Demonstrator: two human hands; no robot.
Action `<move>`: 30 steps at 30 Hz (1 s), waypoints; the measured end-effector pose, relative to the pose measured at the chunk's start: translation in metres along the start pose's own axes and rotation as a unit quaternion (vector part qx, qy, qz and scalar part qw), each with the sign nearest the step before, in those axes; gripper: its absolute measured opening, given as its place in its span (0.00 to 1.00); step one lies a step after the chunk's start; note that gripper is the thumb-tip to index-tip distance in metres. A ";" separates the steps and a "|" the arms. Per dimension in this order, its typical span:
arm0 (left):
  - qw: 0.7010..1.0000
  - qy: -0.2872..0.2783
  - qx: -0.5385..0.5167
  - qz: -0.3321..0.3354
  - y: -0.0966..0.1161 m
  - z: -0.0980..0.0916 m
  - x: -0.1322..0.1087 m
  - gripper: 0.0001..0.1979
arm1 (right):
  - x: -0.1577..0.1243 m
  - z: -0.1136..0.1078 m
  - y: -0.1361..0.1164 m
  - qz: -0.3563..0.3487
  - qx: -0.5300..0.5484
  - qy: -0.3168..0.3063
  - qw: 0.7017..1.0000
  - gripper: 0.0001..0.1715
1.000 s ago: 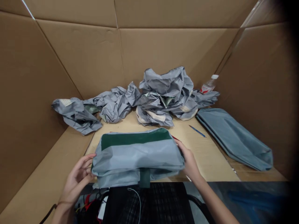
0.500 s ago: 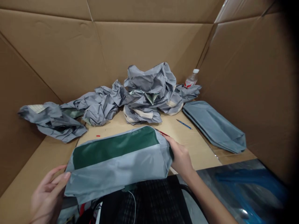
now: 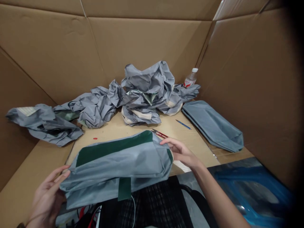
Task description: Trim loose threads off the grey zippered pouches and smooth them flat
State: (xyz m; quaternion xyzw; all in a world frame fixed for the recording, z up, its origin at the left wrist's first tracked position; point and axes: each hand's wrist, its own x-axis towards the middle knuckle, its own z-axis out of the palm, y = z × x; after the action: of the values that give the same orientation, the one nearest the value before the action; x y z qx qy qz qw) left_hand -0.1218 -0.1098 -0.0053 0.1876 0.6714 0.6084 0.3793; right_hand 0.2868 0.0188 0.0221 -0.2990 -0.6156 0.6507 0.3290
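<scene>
Cardboard-walled enclosure (image 3: 147, 53), cardboard tabletop (image 3: 197, 148): grey fabric bag (image 3: 114, 167) with green band spans the front edge, between hands. Left hand (image 3: 47, 198): fingers spread beneath its end. Right hand (image 3: 180, 152): fingers open on its other end.

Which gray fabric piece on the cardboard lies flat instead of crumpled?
The long one at the right, beyond the blue pen; the others lie in crumpled heaps.
</scene>
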 end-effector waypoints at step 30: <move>0.998 0.049 -0.039 -0.018 0.019 -0.013 0.012 0.22 | -0.003 0.006 -0.028 -0.002 -0.035 0.105 0.994 0.19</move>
State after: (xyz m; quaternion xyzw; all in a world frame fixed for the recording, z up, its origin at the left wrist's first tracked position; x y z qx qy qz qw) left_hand -0.1436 -0.1065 0.0091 0.1310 0.6681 0.6357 0.3638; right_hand 0.2855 0.0131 0.0502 -0.3763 -0.6003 0.5932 0.3824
